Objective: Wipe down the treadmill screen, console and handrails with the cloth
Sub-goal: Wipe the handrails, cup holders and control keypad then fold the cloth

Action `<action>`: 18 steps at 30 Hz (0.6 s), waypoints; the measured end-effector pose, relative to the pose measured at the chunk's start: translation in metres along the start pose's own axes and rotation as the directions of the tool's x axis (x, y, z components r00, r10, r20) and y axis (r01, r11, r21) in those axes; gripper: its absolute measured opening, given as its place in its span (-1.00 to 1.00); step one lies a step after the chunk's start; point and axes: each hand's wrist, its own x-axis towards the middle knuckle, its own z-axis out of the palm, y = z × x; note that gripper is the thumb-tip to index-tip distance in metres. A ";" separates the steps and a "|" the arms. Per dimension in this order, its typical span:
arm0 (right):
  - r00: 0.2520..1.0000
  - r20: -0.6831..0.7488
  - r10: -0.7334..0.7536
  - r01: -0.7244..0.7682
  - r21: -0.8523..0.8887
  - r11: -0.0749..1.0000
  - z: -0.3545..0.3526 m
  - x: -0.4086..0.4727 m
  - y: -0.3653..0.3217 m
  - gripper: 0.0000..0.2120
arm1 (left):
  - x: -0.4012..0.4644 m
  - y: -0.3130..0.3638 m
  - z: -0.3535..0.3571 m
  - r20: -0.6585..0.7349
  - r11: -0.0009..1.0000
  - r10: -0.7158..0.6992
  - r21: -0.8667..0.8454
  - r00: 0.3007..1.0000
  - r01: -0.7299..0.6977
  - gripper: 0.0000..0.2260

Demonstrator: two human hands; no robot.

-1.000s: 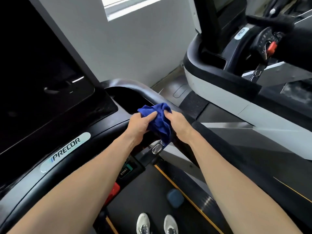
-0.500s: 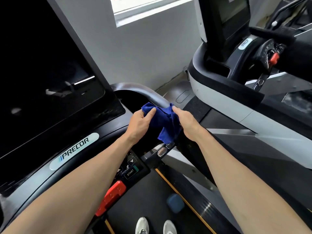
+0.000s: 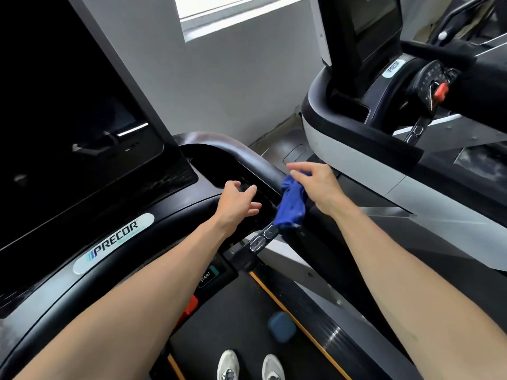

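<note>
The cloth (image 3: 292, 204) looks light, soft and limp, so it should bunch easily; best gathered in the palm so no loose end trails. It hangs over the right handrail (image 3: 258, 163), beside the console tray (image 3: 219, 165). The right hand (image 3: 318, 185) holds its upper end, fingers blurred. The left hand (image 3: 237, 200) hovers apart from it, fingers spread, holding nothing.

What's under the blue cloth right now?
The blue cloth drapes over the treadmill's black right handrail, under the right hand. The rail section beneath is covered; the silver grip sensor shows just below.
</note>
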 end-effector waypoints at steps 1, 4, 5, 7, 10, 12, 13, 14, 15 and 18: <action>0.999 -0.044 0.018 -0.019 -0.021 1.000 -0.009 0.001 0.003 -0.72 | -0.001 -0.003 0.004 0.007 1.000 0.002 0.024 1.000 -0.002 -0.54; 0.987 -0.031 0.157 -0.159 -0.124 0.979 -0.036 -0.009 0.023 -0.47 | -0.005 -0.012 0.017 0.014 0.994 0.011 0.106 1.000 -0.012 -0.57; 0.982 -0.008 0.190 -0.188 -0.211 0.959 -0.045 -0.016 0.032 -0.42 | -0.007 -0.016 0.023 0.017 0.989 0.017 0.144 1.000 -0.019 -0.57; 0.961 0.036 0.274 -0.221 -0.497 0.839 -0.061 -0.030 0.053 -0.52 | -0.013 -0.024 0.036 0.041 0.976 0.028 0.213 0.999 -0.036 -0.59; 0.947 -0.020 0.321 -0.231 -0.737 0.635 -0.077 -0.056 0.080 -0.59 | -0.022 -0.037 0.057 0.096 0.955 0.014 0.294 0.995 -0.042 -0.61; 0.964 -0.104 0.243 -0.212 -0.852 0.478 -0.087 -0.079 0.089 -0.59 | -0.026 -0.045 0.070 0.121 0.931 0.036 0.358 0.992 -0.077 -0.59; 0.977 -0.107 0.184 -0.174 -0.899 0.402 -0.093 -0.090 0.094 -0.58 | -0.029 -0.047 0.074 0.129 0.912 0.052 0.397 0.990 -0.100 -0.58; 0.986 -0.072 0.148 -0.123 -0.918 0.377 -0.098 -0.100 0.098 -0.59 | -0.030 -0.050 0.078 0.133 0.894 0.066 0.432 0.989 -0.118 -0.59; 0.989 -0.023 0.146 -0.082 -0.908 0.411 -0.103 -0.109 0.104 -0.61 | -0.032 -0.052 0.080 0.136 0.878 0.076 0.461 0.988 -0.131 -0.59; 0.983 0.050 0.178 -0.054 -0.841 0.538 -0.109 -0.135 0.127 -0.45 | -0.031 -0.060 0.080 0.126 0.825 0.117 0.539 0.985 -0.168 -0.63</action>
